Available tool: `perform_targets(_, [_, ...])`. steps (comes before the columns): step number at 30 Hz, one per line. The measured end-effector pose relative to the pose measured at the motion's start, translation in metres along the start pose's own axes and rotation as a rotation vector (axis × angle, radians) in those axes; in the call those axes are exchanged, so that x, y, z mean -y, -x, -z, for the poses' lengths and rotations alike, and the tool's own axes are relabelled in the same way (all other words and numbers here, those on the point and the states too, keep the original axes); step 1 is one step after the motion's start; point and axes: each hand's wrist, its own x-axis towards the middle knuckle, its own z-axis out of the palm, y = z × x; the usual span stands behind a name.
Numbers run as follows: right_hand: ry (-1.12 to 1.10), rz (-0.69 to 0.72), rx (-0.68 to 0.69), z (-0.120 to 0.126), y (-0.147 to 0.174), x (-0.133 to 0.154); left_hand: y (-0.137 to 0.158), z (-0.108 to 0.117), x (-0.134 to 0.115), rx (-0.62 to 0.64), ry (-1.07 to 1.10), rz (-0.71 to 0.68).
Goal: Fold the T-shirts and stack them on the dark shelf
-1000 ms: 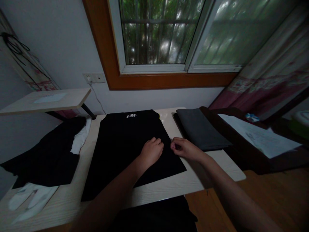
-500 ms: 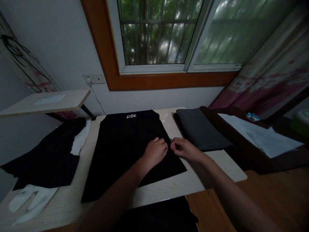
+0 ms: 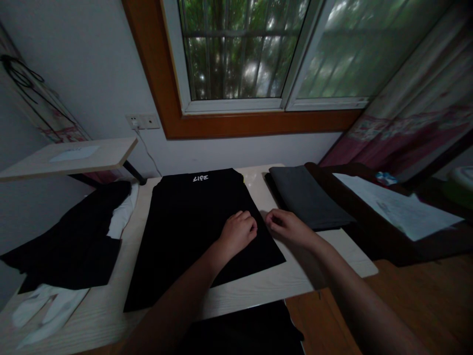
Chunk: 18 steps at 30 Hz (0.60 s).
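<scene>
A black fabric piece lies flat on the pale wooden table. White handwritten characters run along its far edge, and a bit of yellow shows at its far right corner. My left hand rests over the right part of the fabric with its fingers curled closed. Just right of the fabric's edge, my right hand has thumb and fingertips drawn together, a small gap from the left. Whatever either hand may pinch is too small or hidden to make out.
Folded grey cloth lies on the right, beside papers on a dark surface. A heap of black cloth with white pieces is at left, near a raised shelf. More black cloth hangs below the table's front edge.
My right hand has shifted slightly right, away from the fabric's edge and my left hand. The left hand and the fabric have stayed nearly where they were.
</scene>
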Motion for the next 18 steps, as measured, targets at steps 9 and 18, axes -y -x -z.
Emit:
perform_targets(9, [0.104,-0.149,0.190,-0.007,0.005,-0.001,-0.001,-0.003,-0.002,-0.018,0.079,0.045])
perform_targets(18, [0.180,-0.173,0.174,-0.017,0.005,-0.001,0.000,-0.010,-0.001,-0.016,0.096,0.044])
